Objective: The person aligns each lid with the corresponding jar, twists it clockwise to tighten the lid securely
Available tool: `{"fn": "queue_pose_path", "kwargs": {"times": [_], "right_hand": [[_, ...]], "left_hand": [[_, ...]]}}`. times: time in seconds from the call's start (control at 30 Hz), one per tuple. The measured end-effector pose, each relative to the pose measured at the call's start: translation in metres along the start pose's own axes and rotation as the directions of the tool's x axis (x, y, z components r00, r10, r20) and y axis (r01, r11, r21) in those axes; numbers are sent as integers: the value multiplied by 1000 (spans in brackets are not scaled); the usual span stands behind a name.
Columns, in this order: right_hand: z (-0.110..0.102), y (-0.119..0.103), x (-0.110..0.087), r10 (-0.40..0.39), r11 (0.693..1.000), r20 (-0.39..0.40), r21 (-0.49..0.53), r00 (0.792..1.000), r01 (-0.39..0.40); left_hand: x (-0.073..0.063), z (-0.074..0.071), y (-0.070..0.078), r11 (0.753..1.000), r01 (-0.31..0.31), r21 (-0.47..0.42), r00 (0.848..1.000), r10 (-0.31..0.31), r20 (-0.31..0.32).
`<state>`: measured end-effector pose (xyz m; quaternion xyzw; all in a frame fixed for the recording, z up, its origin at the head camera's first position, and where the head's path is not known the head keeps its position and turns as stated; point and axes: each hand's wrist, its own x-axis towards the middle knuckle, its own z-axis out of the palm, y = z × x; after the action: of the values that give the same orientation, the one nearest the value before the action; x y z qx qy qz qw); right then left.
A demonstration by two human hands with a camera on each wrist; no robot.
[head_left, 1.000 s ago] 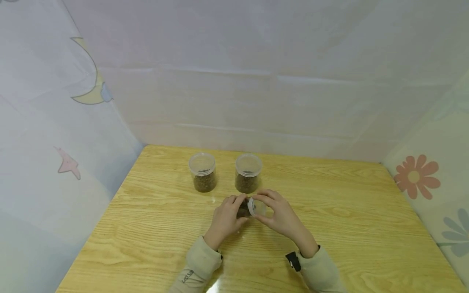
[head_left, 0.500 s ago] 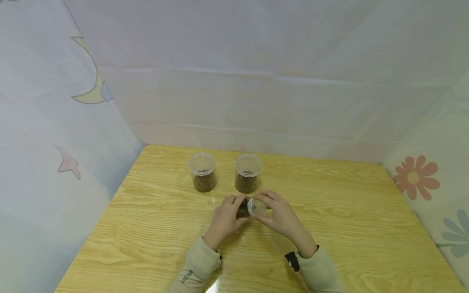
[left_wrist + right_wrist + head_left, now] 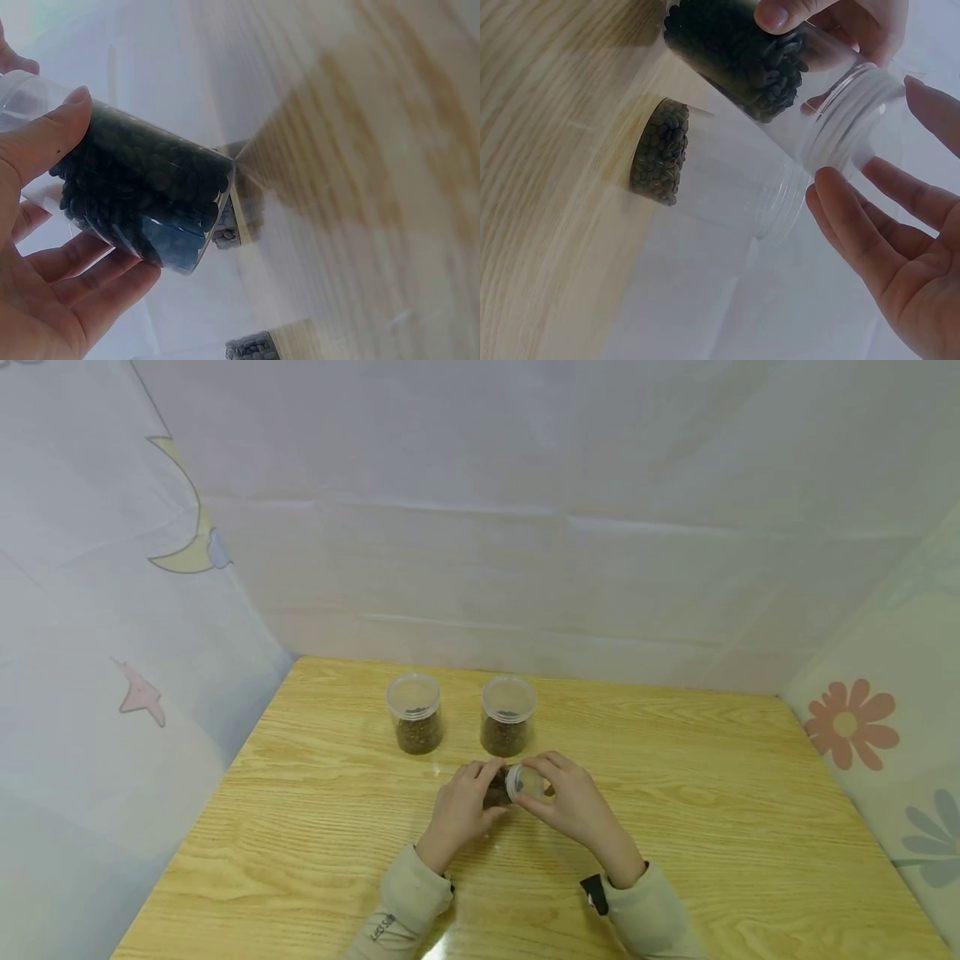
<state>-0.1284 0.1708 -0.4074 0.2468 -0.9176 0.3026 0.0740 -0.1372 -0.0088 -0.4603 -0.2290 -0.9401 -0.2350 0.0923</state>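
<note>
My left hand (image 3: 460, 806) grips the body of a clear plastic jar (image 3: 142, 180) partly filled with dark beans (image 3: 739, 56). The jar is tilted well over, its base toward the left and its clear screw lid (image 3: 855, 112) toward the right. At that end my right hand (image 3: 566, 795) holds the lid between its thumb and fingers. In the right wrist view the fingertips (image 3: 831, 180) lie at the lid's edge, and the lid sits on the jar's mouth. Part of the jar is hidden behind my left fingers in the head view.
Two similar lidded jars stand upright beyond my hands, a left jar (image 3: 417, 731) and a right jar (image 3: 506, 735), each partly filled with dark beans. The wood-grain table (image 3: 300, 827) meets a pale printed curtain (image 3: 525, 568) at its back and sides.
The right fingers and thumb have shifted slightly around the lid. My left hand and the gripped jar stay nearly in place, and the two standing jars have not moved.
</note>
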Motion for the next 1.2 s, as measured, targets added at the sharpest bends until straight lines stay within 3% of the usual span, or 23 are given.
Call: {"fn": "queue_pose_path", "kwargs": {"times": [0.5, 1.07, 1.2], "right_hand": [[3, -4, 2, 81, 997, -55, 4, 995, -81], [7, 0, 1, 78, 994, -130, -65, 988, -87], [5, 2, 1, 25, 997, -147, -68, 989, -35]], "left_hand": [[0, -1, 1, 1000, 7, -8, 1000, -7, 7], [1, -2, 3, 1000, -5, 16, 1000, 5, -8], [1, -2, 2, 1000, -5, 18, 1000, 5, -5]]}}
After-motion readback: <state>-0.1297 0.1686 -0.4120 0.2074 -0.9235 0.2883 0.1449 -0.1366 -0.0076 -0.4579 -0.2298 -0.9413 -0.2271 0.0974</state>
